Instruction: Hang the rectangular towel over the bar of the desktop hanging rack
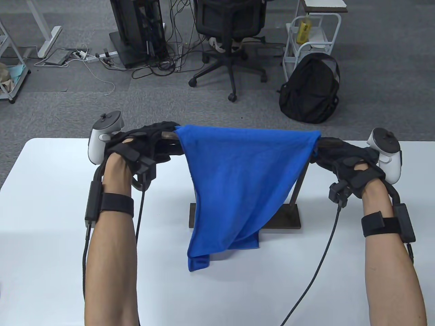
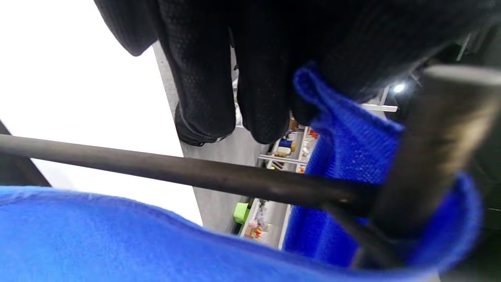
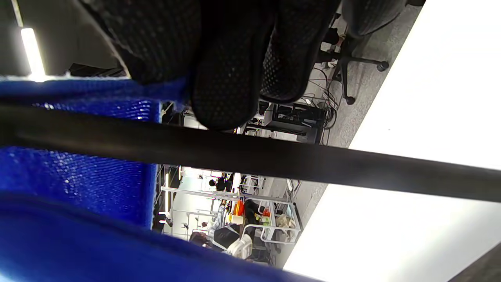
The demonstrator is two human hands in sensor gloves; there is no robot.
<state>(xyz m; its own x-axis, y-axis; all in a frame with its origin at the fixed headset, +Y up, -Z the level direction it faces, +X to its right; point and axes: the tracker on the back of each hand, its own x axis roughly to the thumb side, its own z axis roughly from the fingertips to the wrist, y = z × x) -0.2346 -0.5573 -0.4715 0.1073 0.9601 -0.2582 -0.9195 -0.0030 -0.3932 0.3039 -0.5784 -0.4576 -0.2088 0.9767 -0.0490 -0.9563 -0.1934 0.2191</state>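
Note:
A blue towel hangs spread over the top bar of a dark desktop rack whose base stands on the white table. Its lower end rests bunched on the table in front. My left hand pinches the towel's upper left corner at the bar. My right hand pinches the upper right corner. In the left wrist view my fingers hold blue cloth above the bar. In the right wrist view my fingers grip the towel edge above the bar.
Beyond the table's far edge are an office chair, a black backpack, a white cart and cables on the grey carpet. The rack post shows right of the towel.

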